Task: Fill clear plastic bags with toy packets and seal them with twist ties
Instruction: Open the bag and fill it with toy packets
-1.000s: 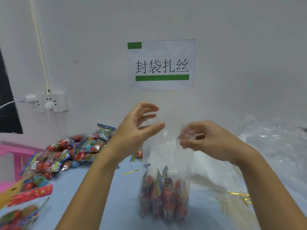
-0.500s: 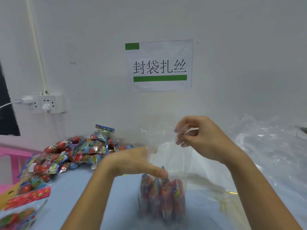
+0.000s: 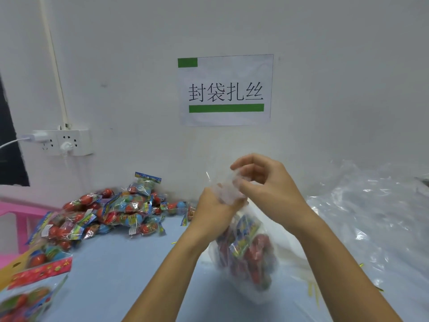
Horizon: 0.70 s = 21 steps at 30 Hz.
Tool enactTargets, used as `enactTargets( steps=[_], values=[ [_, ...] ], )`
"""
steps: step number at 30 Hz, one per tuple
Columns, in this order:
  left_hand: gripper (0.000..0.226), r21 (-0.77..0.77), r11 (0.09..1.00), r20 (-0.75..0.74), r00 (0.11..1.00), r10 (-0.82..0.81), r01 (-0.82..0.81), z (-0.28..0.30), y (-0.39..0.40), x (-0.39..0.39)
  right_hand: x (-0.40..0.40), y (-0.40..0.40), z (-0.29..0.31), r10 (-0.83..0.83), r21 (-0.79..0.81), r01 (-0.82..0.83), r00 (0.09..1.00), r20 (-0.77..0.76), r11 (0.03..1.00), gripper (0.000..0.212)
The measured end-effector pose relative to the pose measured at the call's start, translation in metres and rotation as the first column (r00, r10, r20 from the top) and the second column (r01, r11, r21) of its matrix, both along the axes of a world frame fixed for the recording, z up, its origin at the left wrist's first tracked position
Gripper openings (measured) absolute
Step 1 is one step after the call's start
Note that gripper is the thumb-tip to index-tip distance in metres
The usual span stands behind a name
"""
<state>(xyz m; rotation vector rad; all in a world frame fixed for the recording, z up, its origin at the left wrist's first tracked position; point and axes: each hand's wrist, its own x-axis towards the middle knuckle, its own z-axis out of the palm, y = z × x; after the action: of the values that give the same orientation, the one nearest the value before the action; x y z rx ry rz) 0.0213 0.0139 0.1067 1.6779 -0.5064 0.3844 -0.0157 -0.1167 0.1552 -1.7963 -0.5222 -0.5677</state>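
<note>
A clear plastic bag (image 3: 248,259) holding several red and blue toy packets leans on the light blue table (image 3: 111,270) in the middle. My left hand (image 3: 213,210) grips the gathered neck of the bag just above the packets. My right hand (image 3: 264,182) pinches the crumpled top of the bag above my left hand. Gold twist ties (image 3: 312,289) lie on the table to the right of the bag, partly under clear plastic. No tie is visible in either hand.
A heap of loose toy packets (image 3: 111,212) lies at the back left by the wall. A cardboard box with packets (image 3: 34,273) sits at the left edge. A pile of empty clear bags (image 3: 371,217) fills the right side. A power strip (image 3: 60,142) hangs on the wall.
My left hand dropped from the bag's open mouth and closed round its neck. My right hand bunched the top together. The bag has tilted and shifted right.
</note>
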Motion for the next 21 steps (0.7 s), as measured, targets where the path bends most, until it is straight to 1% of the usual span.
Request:
enactTargets(
  steps=[2, 3, 4, 5, 6, 7, 8, 9, 11, 12, 13, 14, 17, 21],
  values=[
    [0.004, -0.023, 0.997, -0.001, 0.997, 0.076, -0.076, 0.001, 0.006, 0.005, 0.001, -0.009, 0.001, 0.029, -0.01, -0.029, 0.998, -0.048, 1.0, 0.023],
    [0.01, -0.035, 0.992, -0.002, 0.993, 0.118, -0.118, 0.002, 0.009, 0.006, 0.002, -0.014, 0.001, 0.012, -0.057, -0.018, 0.995, -0.1, 0.998, 0.025],
    [0.015, -0.061, 0.986, -0.011, 0.988, 0.153, -0.153, 0.004, 0.013, 0.008, 0.001, -0.018, 0.001, -0.019, -0.138, -0.004, 0.986, -0.166, 0.99, 0.033],
    [0.018, -0.095, 0.979, -0.03, 0.984, 0.177, -0.179, 0.005, 0.016, 0.01, 0.001, -0.022, -0.001, -0.057, -0.251, -0.004, 0.97, -0.236, 0.968, 0.045],
    [0.021, -0.126, 0.971, -0.061, 0.979, 0.196, -0.202, 0.007, 0.018, 0.011, 0.001, -0.025, -0.002, -0.091, -0.378, -0.031, 0.949, -0.302, 0.925, 0.061],
    [0.023, -0.155, 0.963, -0.093, 0.974, 0.207, -0.22, 0.009, 0.019, 0.012, -0.001, -0.025, -0.004, -0.123, -0.501, -0.077, 0.927, -0.355, 0.862, 0.075],
    [0.023, -0.181, 0.956, -0.126, 0.97, 0.209, -0.229, 0.01, 0.019, 0.013, -0.004, -0.023, -0.005, -0.138, -0.59, -0.134, 0.91, -0.392, 0.796, 0.079],
    [0.021, -0.197, 0.953, -0.152, 0.967, 0.203, -0.231, 0.011, 0.019, 0.014, -0.007, -0.019, -0.005, -0.112, -0.638, -0.2, 0.903, -0.414, 0.744, 0.068],
    [0.022, -0.213, 0.95, -0.174, 0.966, 0.192, -0.227, 0.012, 0.017, 0.012, -0.011, -0.005, -0.006, 0.037, -0.611, -0.338, 0.893, -0.449, 0.716, 0.033],
    [0.024, -0.202, 0.955, -0.176, 0.967, 0.184, -0.218, 0.013, 0.017, 0.012, -0.011, 0.002, -0.008, 0.117, -0.573, -0.394, 0.88, -0.46, 0.719, 0.022],
    [0.025, -0.168, 0.964, -0.171, 0.969, 0.178, -0.207, 0.014, 0.017, 0.01, -0.01, 0.009, -0.012, 0.154, -0.553, -0.416, 0.876, -0.457, 0.722, 0.017],
    [0.025, -0.116, 0.974, -0.163, 0.971, 0.176, -0.196, 0.015, 0.017, 0.009, -0.009, 0.015, -0.016, 0.153, -0.549, -0.397, 0.887, -0.437, 0.735, 0.017],
    [0.025, 0.003, 0.983, -0.132, 0.974, 0.184, -0.185, 0.019, 0.018, 0.004, -0.001, 0.025, -0.03, 0.105, -0.534, -0.297, 0.927, -0.36, 0.791, 0.032],
    [0.027, 0.097, 0.974, -0.104, 0.971, 0.214, -0.204, 0.026, 0.023, -0.001, 0.003, 0.03, -0.036, 0.15, -0.418, -0.292, 0.929, -0.339, 0.86, 0.034]
  ],
)
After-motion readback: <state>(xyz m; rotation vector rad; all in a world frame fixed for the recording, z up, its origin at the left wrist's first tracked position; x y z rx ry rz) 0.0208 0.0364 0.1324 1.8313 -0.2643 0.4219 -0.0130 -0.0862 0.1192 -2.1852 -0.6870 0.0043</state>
